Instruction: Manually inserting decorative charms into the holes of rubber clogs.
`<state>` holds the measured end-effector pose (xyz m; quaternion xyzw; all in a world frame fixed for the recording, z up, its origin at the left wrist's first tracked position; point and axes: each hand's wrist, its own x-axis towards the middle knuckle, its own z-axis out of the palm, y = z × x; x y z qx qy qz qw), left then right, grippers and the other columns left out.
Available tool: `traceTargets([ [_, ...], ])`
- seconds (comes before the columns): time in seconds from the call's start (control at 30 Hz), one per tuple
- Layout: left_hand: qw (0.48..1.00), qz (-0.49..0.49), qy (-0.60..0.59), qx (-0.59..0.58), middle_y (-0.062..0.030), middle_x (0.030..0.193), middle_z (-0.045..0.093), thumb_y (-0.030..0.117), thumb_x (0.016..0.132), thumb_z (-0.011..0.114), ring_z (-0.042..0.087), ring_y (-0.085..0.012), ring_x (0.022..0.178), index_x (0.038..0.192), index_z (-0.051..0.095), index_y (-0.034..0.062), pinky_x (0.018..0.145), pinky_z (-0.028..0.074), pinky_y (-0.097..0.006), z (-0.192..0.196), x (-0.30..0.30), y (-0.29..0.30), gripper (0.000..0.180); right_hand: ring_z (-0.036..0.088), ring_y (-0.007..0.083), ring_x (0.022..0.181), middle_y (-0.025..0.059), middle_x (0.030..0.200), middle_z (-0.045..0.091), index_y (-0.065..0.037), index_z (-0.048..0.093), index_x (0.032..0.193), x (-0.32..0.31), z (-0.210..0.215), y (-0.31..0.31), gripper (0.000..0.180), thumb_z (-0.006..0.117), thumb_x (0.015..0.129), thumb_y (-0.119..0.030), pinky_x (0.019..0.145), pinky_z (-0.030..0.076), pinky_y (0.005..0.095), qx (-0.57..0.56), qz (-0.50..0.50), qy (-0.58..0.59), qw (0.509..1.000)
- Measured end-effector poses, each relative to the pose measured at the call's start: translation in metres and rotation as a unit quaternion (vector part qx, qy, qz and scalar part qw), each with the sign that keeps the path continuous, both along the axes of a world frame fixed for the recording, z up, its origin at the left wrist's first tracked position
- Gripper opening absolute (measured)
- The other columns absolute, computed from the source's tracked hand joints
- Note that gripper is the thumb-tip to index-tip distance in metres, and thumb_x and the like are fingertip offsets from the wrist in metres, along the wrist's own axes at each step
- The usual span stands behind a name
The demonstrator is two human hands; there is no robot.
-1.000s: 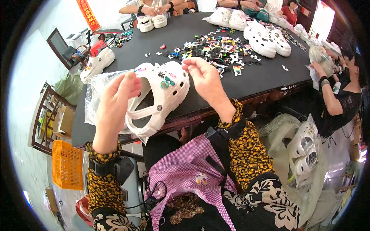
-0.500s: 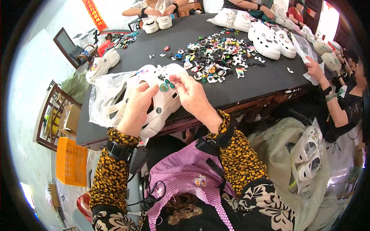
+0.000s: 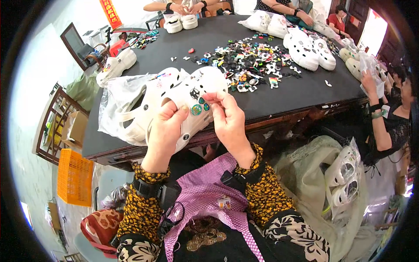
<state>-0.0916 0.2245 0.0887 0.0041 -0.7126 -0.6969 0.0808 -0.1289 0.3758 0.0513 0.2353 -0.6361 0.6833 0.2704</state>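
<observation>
Head view: left grip point(image 3: 165, 126) holds white clog point(image 3: 213, 82), right grip point(image 3: 230, 122) pinches green charm point(image 3: 206, 106); clear bag point(image 3: 352, 146) contains clogs point(image 3: 338, 198).

Nearside of the charm pile point(image 3: 249, 62) you can cross tabletop point(image 3: 288, 98); the held clog point(image 3: 182, 94) bars its left, paired clogs point(image 3: 301, 51) its right.

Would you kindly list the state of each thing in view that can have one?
Near clog: held, charms attached
Left hand: gripping near clog
Right hand: fingertips at charms
Loose charms: heaped, some scattered
Clear bag: crumpled
Lower-right clogs: bagged
Orange crate: contents hidden
</observation>
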Motion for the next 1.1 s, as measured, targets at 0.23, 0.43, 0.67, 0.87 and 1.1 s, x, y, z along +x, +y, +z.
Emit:
traceTargets([
  [0.23,0.993,-0.010,0.008,0.116,-0.0052,0.095,0.065,0.013,0.088,0.059,0.057,-0.0076,0.082,0.103,0.062,-0.0016,0.071,0.045,-0.022,0.003,-0.003,0.016,0.021,0.062,0.0136,0.089,0.0076,0.099,0.063,0.000,0.060,0.107,0.010,0.002,0.000,0.022,0.050,0.089,0.008,0.081,0.049,0.0259,0.036,-0.022,-0.004,0.999],
  [0.43,0.993,0.008,0.034,0.116,-0.0097,0.100,0.065,0.007,0.085,0.060,0.060,-0.0124,0.088,0.103,0.058,-0.0057,0.076,0.047,-0.026,0.023,0.004,0.029,0.023,0.061,0.0222,0.080,0.0126,0.092,0.060,-0.001,0.057,0.102,0.009,0.005,0.000,0.020,0.051,0.085,0.008,0.072,0.050,0.0315,0.023,-0.023,0.001,0.999],
  [0.67,0.987,0.044,0.002,0.153,-0.0097,0.099,0.065,0.005,0.082,0.061,0.061,-0.0153,0.087,0.105,0.058,-0.0046,0.077,0.049,-0.029,0.019,-0.003,0.029,0.026,0.061,0.0190,0.083,0.0116,0.091,0.061,-0.001,0.056,0.101,0.004,0.003,0.000,0.017,0.049,0.088,0.006,0.073,0.049,0.0292,0.004,0.001,-0.030,1.000],
  [0.87,0.973,0.006,-0.005,0.233,-0.0085,0.100,0.066,0.003,0.082,0.060,0.062,-0.0159,0.089,0.106,0.060,-0.0022,0.080,0.049,-0.029,0.007,-0.009,0.021,0.025,0.059,0.0137,0.085,0.0083,0.094,0.061,-0.001,0.054,0.104,0.008,0.006,-0.001,0.016,0.047,0.090,0.005,0.076,0.048,0.0270,-0.034,0.044,-0.058,0.997],
  [1.1,0.975,-0.022,0.027,0.221,-0.0075,0.103,0.066,0.003,0.085,0.060,0.061,-0.0149,0.093,0.110,0.060,-0.0015,0.083,0.048,-0.029,-0.002,-0.013,0.018,0.025,0.058,0.0122,0.087,0.0070,0.097,0.061,-0.001,0.052,0.107,0.009,0.003,0.000,0.018,0.047,0.091,0.005,0.080,0.047,0.0258,-0.054,0.070,-0.072,0.993],
])
